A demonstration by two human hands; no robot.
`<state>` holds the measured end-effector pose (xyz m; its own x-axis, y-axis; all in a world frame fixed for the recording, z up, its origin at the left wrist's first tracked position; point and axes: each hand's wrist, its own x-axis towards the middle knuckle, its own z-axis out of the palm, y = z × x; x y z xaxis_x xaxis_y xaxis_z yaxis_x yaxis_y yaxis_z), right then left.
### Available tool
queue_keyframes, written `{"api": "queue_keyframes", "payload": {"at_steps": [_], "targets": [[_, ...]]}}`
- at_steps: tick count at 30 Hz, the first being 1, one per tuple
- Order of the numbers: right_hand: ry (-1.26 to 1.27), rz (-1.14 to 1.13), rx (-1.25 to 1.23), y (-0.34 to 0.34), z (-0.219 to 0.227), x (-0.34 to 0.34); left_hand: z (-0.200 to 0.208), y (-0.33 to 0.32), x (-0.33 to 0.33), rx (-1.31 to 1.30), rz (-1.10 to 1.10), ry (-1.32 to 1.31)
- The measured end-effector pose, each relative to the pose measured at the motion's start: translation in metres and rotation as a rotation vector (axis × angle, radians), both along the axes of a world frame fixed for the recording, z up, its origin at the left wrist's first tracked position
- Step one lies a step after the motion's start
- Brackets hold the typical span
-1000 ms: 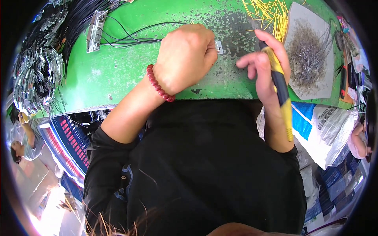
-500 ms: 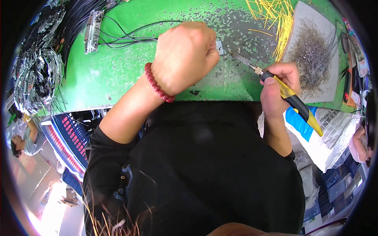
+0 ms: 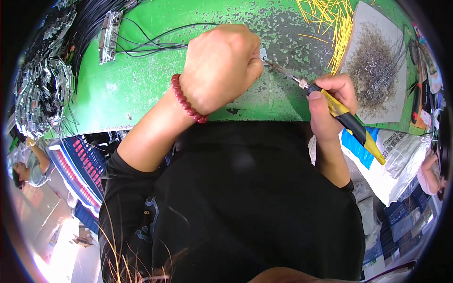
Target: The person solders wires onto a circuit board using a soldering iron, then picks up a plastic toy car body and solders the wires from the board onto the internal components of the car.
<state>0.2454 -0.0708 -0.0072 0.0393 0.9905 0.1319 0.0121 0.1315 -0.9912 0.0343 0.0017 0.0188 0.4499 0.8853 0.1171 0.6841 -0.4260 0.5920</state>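
My left hand (image 3: 219, 63), a red bead bracelet on its wrist, is closed over the green bench. Past its curled fingers pokes a small silvery metal part (image 3: 264, 54); most of what the fingers grip is hidden. Thin black wires (image 3: 155, 46) run in from the left and go under this hand. In my right hand (image 3: 323, 118) is a yellow-and-black soldering iron (image 3: 353, 123), held like a pen. Its dark tip points up and left and reaches the metal part's edge; whether they touch, I cannot tell.
A heap of metal-shelled parts (image 3: 45, 94) fills the left, beside a bundle of black wires. One connector-like metal piece (image 3: 110, 37) lies by the wires. At right are yellow sticks or wires (image 3: 343, 42) and a grey board (image 3: 394, 104) with dark debris. Other people are at both edges.
The soldering iron has moved slightly left and down with my right hand, bringing its tip to the metal part. My left hand has barely moved.
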Motion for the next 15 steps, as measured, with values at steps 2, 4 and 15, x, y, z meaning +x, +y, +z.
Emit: {"api": "queue_keyframes", "payload": {"at_steps": [2,4,15], "targets": [[0.003,-0.011,-0.003,-0.0003,0.0002,-0.0007,-0.0004,0.0004,0.0001,0.006,-0.003,0.01],[0.007,-0.022,-0.005,-0.0003,0.0007,-0.0008,-0.0012,0.0011,-0.0004,-0.02,-0.002,0.003],[0.011,-0.007,-0.013,0.0007,0.0004,-0.0027,-0.001,0.0027,-0.0014,-0.034,-0.016,0.043]]}}
